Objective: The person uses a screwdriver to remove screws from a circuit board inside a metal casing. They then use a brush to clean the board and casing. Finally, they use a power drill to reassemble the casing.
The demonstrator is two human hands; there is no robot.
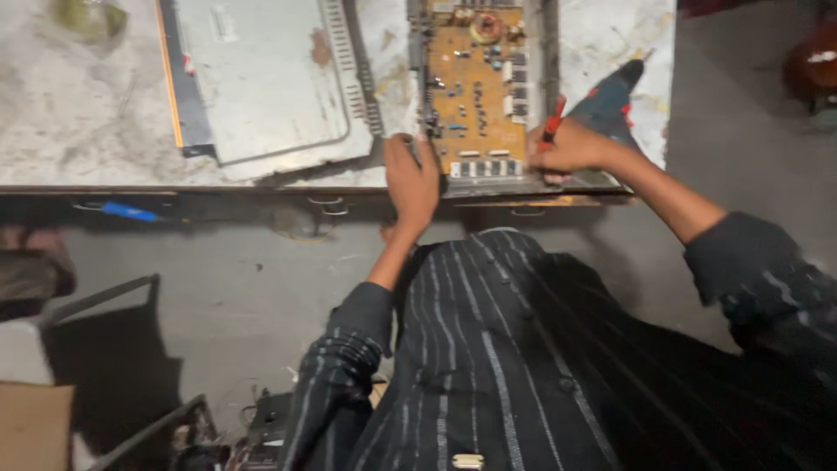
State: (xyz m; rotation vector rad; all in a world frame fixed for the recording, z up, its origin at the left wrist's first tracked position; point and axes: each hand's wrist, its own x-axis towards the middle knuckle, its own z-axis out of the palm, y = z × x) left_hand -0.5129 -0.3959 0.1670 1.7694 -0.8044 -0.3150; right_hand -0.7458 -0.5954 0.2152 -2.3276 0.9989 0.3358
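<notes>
An orange circuit board [478, 87] sits in a grey metal chassis [547, 52] at the front edge of a worn white workbench [70, 122]. My left hand [411, 185] grips the chassis at its near left corner. My right hand [568, 146] is closed round a red-handled tool [553, 120], likely a screwdriver, at the chassis's near right corner. The tool's tip is hidden behind my hand.
A grey metal cover [270, 74] lies on the bench to the left of the chassis. A dark power drill [610, 100] lies just right of my right hand. A blue-handled tool [129, 211] rests under the bench edge. Cardboard [35, 427] and clutter sit on the floor at lower left.
</notes>
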